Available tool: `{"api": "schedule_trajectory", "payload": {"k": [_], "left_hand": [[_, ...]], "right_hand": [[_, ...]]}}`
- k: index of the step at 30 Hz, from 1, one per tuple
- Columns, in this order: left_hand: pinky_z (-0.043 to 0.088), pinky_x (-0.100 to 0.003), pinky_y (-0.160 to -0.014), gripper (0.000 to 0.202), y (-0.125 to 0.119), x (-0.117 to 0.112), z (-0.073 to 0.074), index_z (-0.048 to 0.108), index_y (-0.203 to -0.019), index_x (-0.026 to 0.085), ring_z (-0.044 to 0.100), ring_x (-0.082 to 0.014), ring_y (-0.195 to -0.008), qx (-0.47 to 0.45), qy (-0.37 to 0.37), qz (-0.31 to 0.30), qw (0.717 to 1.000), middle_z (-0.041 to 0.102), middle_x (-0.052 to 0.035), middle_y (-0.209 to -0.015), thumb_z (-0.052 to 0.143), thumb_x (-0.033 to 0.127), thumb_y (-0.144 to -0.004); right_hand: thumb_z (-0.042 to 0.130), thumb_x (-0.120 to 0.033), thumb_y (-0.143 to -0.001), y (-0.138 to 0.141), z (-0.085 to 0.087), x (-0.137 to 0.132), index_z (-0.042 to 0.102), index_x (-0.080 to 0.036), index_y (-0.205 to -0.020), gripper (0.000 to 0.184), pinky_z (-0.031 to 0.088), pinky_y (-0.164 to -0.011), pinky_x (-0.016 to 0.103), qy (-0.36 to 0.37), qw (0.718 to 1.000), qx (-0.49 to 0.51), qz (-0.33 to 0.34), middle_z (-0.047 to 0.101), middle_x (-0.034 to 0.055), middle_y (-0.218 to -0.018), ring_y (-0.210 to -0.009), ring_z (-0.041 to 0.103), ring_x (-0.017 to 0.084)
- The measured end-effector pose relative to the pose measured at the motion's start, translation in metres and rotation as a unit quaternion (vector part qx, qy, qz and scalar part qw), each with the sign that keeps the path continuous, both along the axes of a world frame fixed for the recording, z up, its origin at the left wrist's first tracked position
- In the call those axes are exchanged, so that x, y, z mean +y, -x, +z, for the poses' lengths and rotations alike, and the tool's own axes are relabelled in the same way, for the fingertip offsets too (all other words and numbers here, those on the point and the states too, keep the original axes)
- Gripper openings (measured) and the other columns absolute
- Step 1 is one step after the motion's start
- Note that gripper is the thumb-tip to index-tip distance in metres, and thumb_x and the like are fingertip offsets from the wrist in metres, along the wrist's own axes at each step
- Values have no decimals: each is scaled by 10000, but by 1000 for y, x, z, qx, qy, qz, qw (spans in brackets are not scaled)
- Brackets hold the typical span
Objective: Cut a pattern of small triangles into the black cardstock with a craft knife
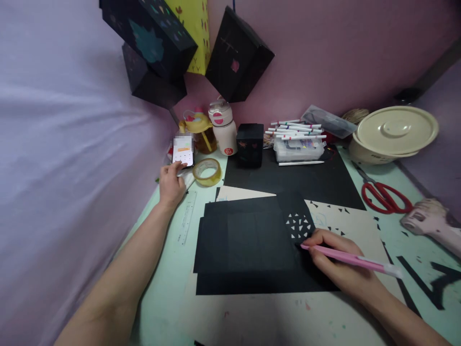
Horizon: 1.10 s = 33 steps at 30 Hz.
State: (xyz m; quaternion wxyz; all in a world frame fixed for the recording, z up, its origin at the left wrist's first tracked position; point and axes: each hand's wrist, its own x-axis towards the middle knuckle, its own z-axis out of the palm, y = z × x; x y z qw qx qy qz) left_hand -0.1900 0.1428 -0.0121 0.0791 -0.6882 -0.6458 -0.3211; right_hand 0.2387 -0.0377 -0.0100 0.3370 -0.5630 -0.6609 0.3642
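Observation:
My left hand [173, 183] reaches to the phone [183, 153] at the back left, a finger on its lit screen and nothing held. Pinched in my right hand [336, 259] is a slim pink pen-shaped tool [345, 256] with a pale end. Its tip points at the black card [248, 240], but the tip itself is too small to make out. Small triangular holes [298, 225] form a patch near the card's right side, just above my right fingertips. The card lies flat over another black sheet and a pale board [252, 319].
Behind are a tape roll [207, 173], a white bottle [224, 129], a black box [249, 145] and markers [298, 129]. Red-handled scissors [387, 197], a pink glue gun [428, 218] and a lidded pot [392, 134] stand right. A clear ruler [188, 218] lies left. Black boxes [237, 57] hang above.

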Motion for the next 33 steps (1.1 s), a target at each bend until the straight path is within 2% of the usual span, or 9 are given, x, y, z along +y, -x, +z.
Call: {"api": "schedule_trajectory", "payload": {"k": [15, 25, 28, 30, 33], "left_hand": [[427, -399, -1033, 613, 1, 2, -1, 571, -1291, 169, 502, -269, -1164, 7, -20, -6, 1000, 672, -77, -1170, 461, 37, -703], [448, -413, -990, 601, -2, -1, 1, 591, -1274, 154, 521, -276, -1114, 7, -41, -27, 999, 669, -103, -1140, 463, 34, -699], [460, -422, -960, 577, -4, -4, 8, 607, -1251, 142, 531, -278, -1086, 1, -75, -25, 997, 662, -118, -1090, 455, 41, -703], [469, -422, -934, 524, -10, -9, 18, 629, -1201, 138, 542, -273, -1062, -2, -100, -31, 995, 660, -119, -1046, 446, 46, -718], [467, -421, -940, 436, -40, -28, 40, 640, -1154, 162, 554, -258, -1080, -2, -118, -65, 991, 676, -102, -1068, 444, 67, -777]], "right_hand": [[554, -251, -811, 0, 2, 2, 643, -219, -738, 119, 443, -571, 266, 4, 1000, -5, 0, 654, 3, -688, -618, 602, 167], [559, -257, -800, 0, 2, 0, 645, -220, -735, 114, 441, -553, 262, 3, 1000, -9, -8, 651, -1, -670, -603, 596, 165], [558, -250, -799, 1, 4, 1, 646, -221, -732, 114, 441, -554, 258, -5, 1000, -4, -4, 654, -4, -671, -605, 600, 162], [556, -236, -800, 1, 3, 2, 647, -222, -734, 113, 443, -560, 254, -7, 1000, -1, -1, 656, -7, -676, -609, 604, 157], [557, -215, -799, 1, 3, 2, 649, -222, -741, 110, 443, -566, 250, -8, 1000, 4, -4, 656, -12, -676, -610, 605, 150]]}}
